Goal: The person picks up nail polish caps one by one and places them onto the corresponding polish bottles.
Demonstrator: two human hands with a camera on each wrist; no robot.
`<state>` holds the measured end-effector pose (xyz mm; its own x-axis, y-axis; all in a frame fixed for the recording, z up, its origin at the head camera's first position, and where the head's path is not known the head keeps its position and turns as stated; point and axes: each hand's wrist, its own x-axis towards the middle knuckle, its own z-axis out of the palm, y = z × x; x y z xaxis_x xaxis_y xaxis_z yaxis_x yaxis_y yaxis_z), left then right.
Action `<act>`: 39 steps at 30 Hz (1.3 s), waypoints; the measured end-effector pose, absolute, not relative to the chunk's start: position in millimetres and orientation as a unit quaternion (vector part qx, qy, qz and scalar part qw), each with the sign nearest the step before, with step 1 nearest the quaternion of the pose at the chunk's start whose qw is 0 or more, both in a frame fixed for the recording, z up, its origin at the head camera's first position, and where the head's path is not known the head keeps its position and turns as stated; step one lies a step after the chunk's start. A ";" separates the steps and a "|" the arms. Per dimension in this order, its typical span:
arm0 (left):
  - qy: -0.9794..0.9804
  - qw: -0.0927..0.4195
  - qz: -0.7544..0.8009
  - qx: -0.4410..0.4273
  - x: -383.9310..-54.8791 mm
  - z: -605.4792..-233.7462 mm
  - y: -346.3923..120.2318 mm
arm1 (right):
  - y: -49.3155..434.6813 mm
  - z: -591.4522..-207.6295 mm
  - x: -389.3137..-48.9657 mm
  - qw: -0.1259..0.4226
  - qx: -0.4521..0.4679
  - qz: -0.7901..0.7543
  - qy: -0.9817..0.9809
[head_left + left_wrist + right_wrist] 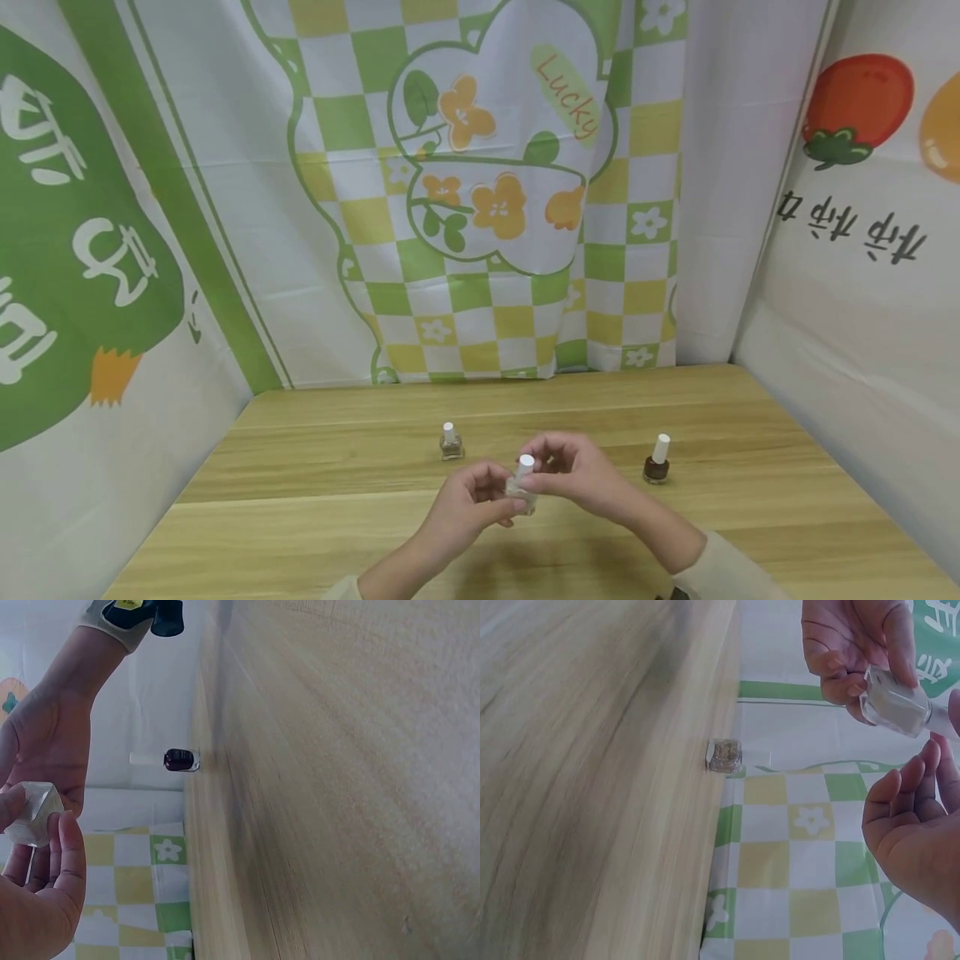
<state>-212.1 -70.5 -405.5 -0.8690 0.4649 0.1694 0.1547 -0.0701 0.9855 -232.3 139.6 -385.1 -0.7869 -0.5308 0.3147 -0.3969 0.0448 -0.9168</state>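
Note:
A clear, square nail polish bottle (520, 493) with a white cap (527, 462) is held up above the table between both hands. My left hand (463, 510) grips its glass body between thumb and fingers, as the right wrist view also shows. My right hand (583, 477) pinches the white cap, thumb on the near side and fingers curled behind. Pale contents fill the bottle (894, 705) in the right wrist view. Left of the hands, a glittery nail polish bottle (451, 443) stands upright; to their right stands a dark one (656, 467), also white-capped.
The wooden table (315, 475) reaches back to a checked green and yellow curtain (465, 292). White printed cloths flank it at left (210, 433) and right (840, 333). A small dark object (678, 593) shows at the bottom edge, near the right sleeve (720, 571).

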 end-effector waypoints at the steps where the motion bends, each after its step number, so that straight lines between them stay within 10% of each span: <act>1: 0.672 0.112 0.695 0.230 -212.1 -405.4 -70.4 | 140.5 -384.4 -232.0 0.059 -0.322 -0.613 0.719; 39: 0.683 0.106 0.681 0.241 -213.8 -409.8 -68.5 | 130.5 -390.5 -227.1 0.054 -0.264 -0.628 0.730</act>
